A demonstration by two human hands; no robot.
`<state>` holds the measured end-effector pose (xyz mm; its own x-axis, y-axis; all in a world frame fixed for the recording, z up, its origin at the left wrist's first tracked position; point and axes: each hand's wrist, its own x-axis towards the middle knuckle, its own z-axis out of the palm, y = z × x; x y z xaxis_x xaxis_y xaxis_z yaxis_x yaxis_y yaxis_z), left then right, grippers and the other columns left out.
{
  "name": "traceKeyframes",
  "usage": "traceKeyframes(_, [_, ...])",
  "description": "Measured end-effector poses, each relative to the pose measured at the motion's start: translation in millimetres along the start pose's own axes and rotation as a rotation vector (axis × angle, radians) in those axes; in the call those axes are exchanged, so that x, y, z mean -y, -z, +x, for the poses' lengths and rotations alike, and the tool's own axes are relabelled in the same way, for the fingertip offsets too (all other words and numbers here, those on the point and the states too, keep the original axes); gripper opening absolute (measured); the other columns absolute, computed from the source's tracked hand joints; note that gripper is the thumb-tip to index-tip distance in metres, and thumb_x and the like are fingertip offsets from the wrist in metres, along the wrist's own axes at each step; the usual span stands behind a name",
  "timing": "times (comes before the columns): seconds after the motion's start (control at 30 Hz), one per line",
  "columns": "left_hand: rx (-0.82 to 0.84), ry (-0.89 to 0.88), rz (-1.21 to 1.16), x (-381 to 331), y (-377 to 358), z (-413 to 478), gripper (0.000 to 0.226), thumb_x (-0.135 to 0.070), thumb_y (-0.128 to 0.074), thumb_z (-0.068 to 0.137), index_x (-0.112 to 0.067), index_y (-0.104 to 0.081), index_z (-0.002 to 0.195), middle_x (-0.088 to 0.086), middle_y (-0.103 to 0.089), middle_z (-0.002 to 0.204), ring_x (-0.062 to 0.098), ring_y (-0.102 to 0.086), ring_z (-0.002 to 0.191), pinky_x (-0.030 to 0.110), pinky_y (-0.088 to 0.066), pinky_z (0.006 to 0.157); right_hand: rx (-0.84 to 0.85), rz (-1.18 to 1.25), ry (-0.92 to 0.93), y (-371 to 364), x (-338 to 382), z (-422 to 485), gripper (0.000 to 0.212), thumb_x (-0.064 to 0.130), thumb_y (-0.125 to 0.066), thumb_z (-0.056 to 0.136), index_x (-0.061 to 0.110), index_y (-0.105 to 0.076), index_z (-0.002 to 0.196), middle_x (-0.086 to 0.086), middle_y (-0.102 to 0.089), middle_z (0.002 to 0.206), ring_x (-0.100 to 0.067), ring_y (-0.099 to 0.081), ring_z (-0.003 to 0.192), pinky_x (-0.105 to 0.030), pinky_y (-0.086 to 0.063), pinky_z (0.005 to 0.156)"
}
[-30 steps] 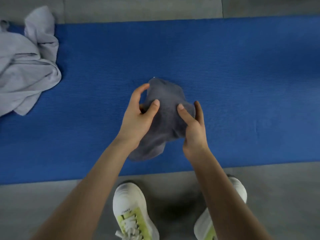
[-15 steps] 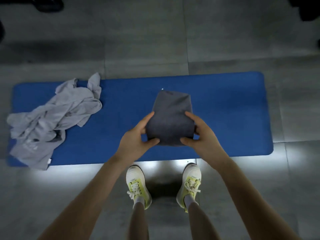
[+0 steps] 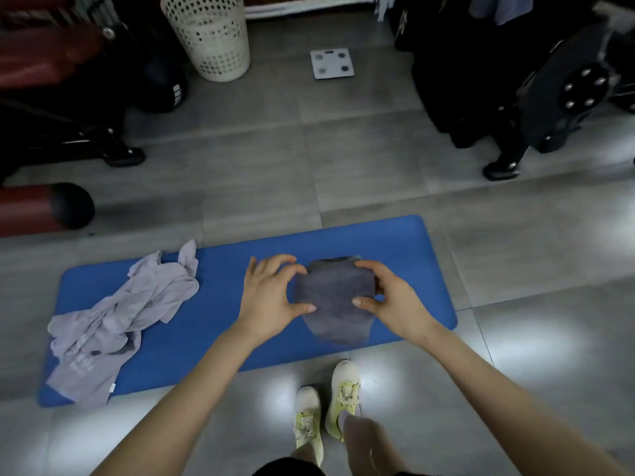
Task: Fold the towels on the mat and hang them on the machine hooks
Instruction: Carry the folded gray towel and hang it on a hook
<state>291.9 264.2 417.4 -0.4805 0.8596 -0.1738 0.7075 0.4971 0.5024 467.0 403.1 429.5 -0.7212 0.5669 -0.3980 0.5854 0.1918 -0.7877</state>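
Your left hand (image 3: 271,297) and right hand (image 3: 395,298) each pinch one side of the folded dark grey cloth towel (image 3: 335,300), held over the blue rectangular mat (image 3: 220,304). A crumpled light grey towel (image 3: 120,321) lies left of your grip.

Blue mat (image 3: 220,338) on floor (image 3: 360,166), crumpled towel (image 3: 137,304) atop.

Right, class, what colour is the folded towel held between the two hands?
Dark grey and plain; the folded towel shows best in the head view.

Matt grey terry towel (image 3: 335,300), ribbed blue mat (image 3: 220,304), perhaps foam, glossy floor tiles (image 3: 536,345)
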Motion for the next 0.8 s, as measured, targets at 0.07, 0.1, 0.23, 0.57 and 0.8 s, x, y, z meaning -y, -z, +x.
traceKeyframes(0.07, [0.087,-0.001,-0.098,-22,11,6,0.058,-0.036,-0.081,0.066,-0.019,-0.056,0.116,-0.004,-0.052,0.131,0.02,-0.044,0.123,0.041,-0.015,0.115,-0.052,-0.026,0.025,20,5,-8,0.057,0.012,-0.071,0.081,0.025,-0.047,0.132,0.014,-0.057,0.103,-0.01,-0.058,0.097,-0.026,-0.048,0.09])
traceKeyframes(0.1, [0.12,0.001,-0.133,-33,14,10,0.058,-0.036,-0.08,0.069,-0.02,-0.053,0.117,-0.005,-0.055,0.127,0.02,-0.046,0.119,0.039,-0.021,0.113,-0.075,-0.038,0.033,32,7,-10,0.057,0.012,-0.071,0.081,0.024,-0.047,0.132,0.014,-0.056,0.104,-0.009,-0.057,0.096,-0.024,-0.048,0.089])
traceKeyframes(0.23, [0.158,-0.052,-0.167,-82,20,36,0.052,-0.038,-0.079,0.07,-0.024,-0.052,0.112,-0.017,-0.056,0.102,0.011,-0.05,0.104,0.031,-0.039,0.097,-0.135,-0.051,0.043,86,0,-12,0.055,0.011,-0.071,0.08,0.021,-0.05,0.13,0.015,-0.056,0.106,-0.009,-0.058,0.098,-0.025,-0.048,0.088])
traceKeyframes(0.57, [0.053,-0.123,-0.156,-251,-38,156,0.051,-0.044,-0.082,0.063,-0.025,-0.058,0.105,-0.016,-0.055,0.088,0.011,-0.055,0.092,0.026,-0.044,0.081,-0.12,-0.15,0.059,289,-80,30,0.053,0.015,-0.071,0.08,0.019,-0.051,0.129,0.001,-0.064,0.117,-0.016,-0.06,0.109,-0.033,-0.048,0.092])
traceKeyframes(0.8, [-0.093,-0.014,-0.212,-365,-68,238,0.053,-0.042,-0.083,0.063,-0.022,-0.06,0.106,-0.008,-0.065,0.095,0.011,-0.059,0.089,0.029,-0.049,0.076,-0.044,-0.232,0.166,438,-107,87,0.049,0.006,-0.066,0.081,0.01,-0.052,0.128,-0.006,-0.063,0.12,-0.022,-0.058,0.111,-0.037,-0.047,0.093])
